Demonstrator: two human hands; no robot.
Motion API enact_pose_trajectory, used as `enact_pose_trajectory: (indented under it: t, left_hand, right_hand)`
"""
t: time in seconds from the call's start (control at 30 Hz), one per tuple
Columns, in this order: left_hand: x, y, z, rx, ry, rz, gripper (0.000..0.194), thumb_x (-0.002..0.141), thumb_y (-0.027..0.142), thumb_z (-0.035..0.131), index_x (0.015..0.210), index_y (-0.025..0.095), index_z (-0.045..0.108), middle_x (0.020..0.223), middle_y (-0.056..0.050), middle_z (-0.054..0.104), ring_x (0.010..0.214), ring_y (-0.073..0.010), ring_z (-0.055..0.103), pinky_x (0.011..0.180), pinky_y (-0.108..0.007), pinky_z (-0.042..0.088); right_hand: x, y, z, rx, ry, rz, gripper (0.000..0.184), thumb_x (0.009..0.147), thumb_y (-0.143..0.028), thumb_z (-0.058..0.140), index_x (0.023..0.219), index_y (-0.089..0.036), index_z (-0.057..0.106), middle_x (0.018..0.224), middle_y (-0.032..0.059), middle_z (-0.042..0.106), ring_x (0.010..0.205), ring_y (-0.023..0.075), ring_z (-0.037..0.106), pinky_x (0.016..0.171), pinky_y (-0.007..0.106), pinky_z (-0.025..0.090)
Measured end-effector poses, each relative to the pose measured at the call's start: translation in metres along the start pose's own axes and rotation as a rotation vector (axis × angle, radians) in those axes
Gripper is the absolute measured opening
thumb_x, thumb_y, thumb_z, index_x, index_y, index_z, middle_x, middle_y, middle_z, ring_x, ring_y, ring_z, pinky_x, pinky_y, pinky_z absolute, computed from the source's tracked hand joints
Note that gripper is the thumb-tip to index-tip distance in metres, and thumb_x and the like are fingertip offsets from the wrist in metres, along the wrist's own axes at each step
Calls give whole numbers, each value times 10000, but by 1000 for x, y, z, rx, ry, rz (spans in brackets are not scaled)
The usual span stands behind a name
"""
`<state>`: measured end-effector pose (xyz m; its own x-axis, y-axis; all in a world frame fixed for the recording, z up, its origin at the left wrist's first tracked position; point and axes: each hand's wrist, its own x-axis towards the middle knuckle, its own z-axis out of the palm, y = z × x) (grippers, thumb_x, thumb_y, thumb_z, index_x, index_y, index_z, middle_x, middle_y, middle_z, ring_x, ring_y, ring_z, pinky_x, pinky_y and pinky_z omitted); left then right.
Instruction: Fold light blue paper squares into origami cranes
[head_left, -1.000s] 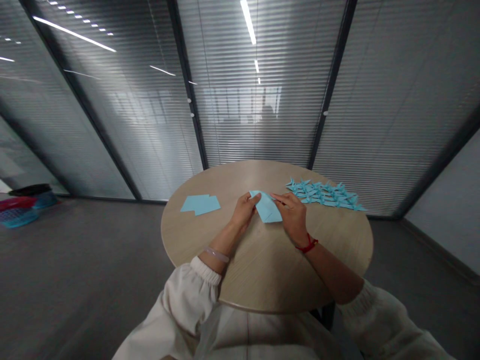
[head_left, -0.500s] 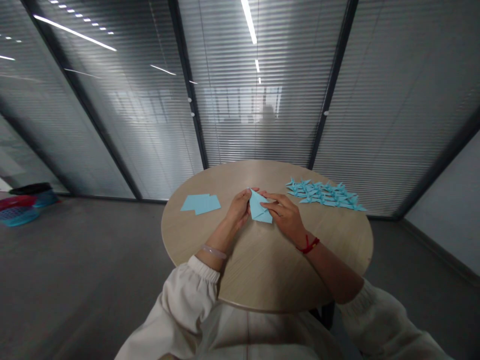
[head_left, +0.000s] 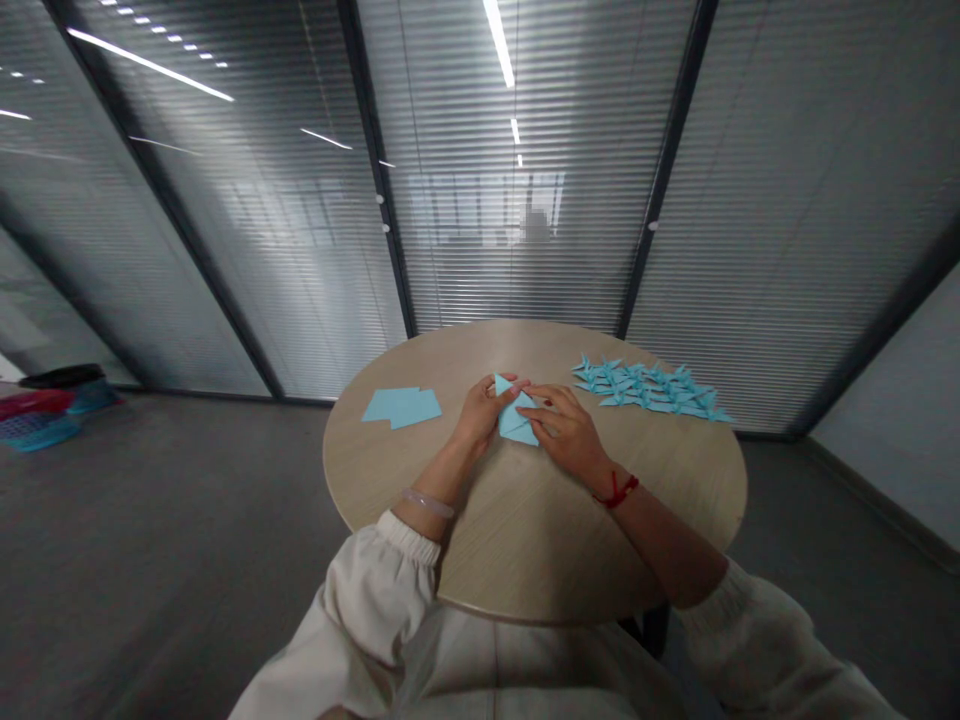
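Note:
A light blue sheet of paper (head_left: 514, 418), folded into a triangle, lies on the round wooden table (head_left: 525, 540) between my hands. My left hand (head_left: 482, 412) pinches its left edge near the top corner. My right hand (head_left: 566, 432) presses on its right side with fingers bent over the fold. Both wrists rest on the table.
Flat blue paper sheets (head_left: 401, 406) lie at the table's left. A row of several folded blue paper figures (head_left: 649, 388) runs along the right rear. Glass walls with blinds stand behind the table. Coloured baskets (head_left: 41, 415) sit on the floor far left.
The paper went from a wider flat piece to a narrower triangle. Both hands drew closer together and shifted slightly left over it.

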<state>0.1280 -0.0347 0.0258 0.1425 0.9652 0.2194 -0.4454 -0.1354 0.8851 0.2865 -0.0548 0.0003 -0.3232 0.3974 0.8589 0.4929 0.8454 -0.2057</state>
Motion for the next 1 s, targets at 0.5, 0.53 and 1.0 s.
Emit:
enact_pose_trajectory:
  t: [0.5, 0.53, 1.0]
  left_hand:
    - [-2, -10, -3, 134, -144, 1, 501, 628, 297, 837, 1040, 136, 602, 996, -141, 731, 947, -244, 692, 898, -409, 503]
    - [-2, -10, -3, 128, -142, -4, 508, 626, 293, 838, 1047, 136, 600, 1002, -144, 730, 947, -246, 692, 893, -411, 505]
    - [-4, -12, 0, 97, -135, -31, 477, 662, 229, 821, 1074, 141, 595, 1008, -139, 728, 916, -236, 698, 865, -400, 525]
  right_hand:
    - [-4, 15, 11, 577, -160, 696, 419, 785, -568, 594, 717, -158, 642, 707, 15, 608, 673, 151, 519, 636, 266, 405]
    - [-4, 16, 11, 572, -158, 702, 417, 777, -565, 603, 702, -157, 645, 695, 12, 601, 661, 148, 510, 628, 265, 398]
    - [-11, 24, 16, 576, -138, 783, 349, 701, -501, 690, 675, -153, 708, 650, -3, 610, 638, 137, 509, 612, 259, 382]
